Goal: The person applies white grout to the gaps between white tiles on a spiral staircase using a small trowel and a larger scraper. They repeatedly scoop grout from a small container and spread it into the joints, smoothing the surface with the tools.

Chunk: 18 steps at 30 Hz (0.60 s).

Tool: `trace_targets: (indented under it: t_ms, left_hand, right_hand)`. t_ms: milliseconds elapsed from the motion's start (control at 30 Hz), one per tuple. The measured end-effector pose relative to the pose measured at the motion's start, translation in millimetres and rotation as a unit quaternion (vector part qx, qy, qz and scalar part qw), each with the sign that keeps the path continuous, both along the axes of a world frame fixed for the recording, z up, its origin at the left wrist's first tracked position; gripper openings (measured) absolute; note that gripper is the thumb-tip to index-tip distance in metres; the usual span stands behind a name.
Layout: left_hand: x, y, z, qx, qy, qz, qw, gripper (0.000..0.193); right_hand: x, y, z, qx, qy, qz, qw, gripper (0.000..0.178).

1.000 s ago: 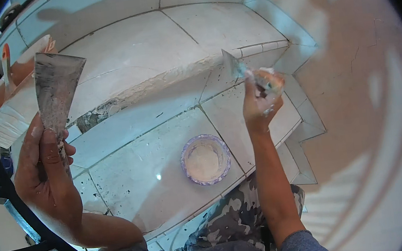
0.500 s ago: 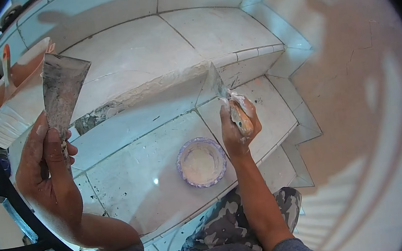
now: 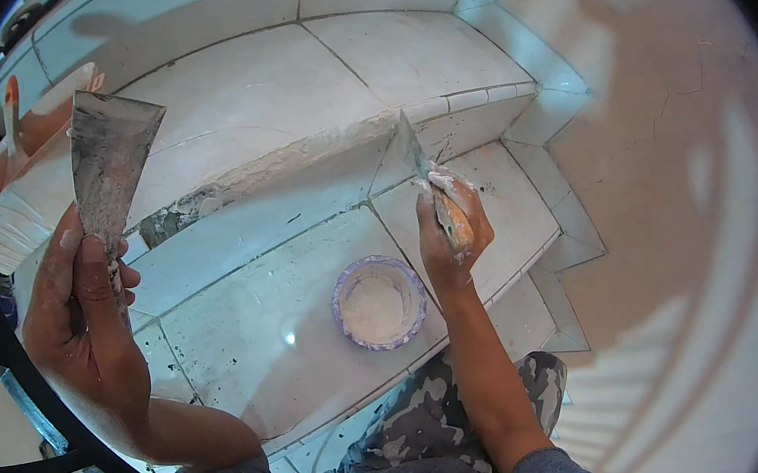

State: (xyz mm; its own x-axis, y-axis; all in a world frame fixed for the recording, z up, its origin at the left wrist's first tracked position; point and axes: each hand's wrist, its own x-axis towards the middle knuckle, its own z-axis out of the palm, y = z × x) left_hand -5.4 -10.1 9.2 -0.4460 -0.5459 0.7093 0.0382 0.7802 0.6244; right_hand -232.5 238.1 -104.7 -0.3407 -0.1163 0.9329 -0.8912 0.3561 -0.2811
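A person's left hand (image 3: pixel 92 306) grips a broad scraper (image 3: pixel 116 159) between thumb and curled fingers, the smeared blade raised. The right hand (image 3: pixel 454 237), its fingers streaked white, is wrapped around the orange handle of a smaller scraper (image 3: pixel 411 151); that blade points to the upper step (image 3: pixel 414 50), though I cannot tell whether it touches. Along the step's edge runs rough filler (image 3: pixel 295 157), with a dark gap (image 3: pixel 174 224) toward its left end. A purple-rimmed bowl (image 3: pixel 384 344) of pale paste (image 3: pixel 375 312) sits on the lower step (image 3: pixel 248 317), between the forearms. Past the left hand, a white bucket (image 3: pixel 18 231) holds an orange-tipped tool (image 3: pixel 13 129), near a black railing (image 3: pixel 41 471).
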Motion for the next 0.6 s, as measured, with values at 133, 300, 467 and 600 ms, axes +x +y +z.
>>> trace_targets:
  t_ms: [133, 300, 467, 600]
  left_hand:
    - [-1, 1, 0, 0.008, 0.004, 0.000, 1.000, 0.028]
    - [-1, 1, -1, 0.005, 0.002, 0.001, 1.000, 0.028]
    - [-2, 4, 1, 0.009, -0.010, 0.003, 1.000, 0.028]
    - [-1, 2, 1, 0.001, -0.011, 0.002, 1.000, 0.027]
  right_hand:
    - [2, 1, 1, 0.002, -0.003, 0.013, 1.000, 0.039]
    - [4, 4, -1, -0.007, -0.045, -0.004, 0.999, 0.038]
    - [6, -13, -1, -0.021, 0.007, 0.015, 1.000, 0.030]
    - [14, -21, -2, -0.029, 0.014, 0.023, 0.999, 0.036]
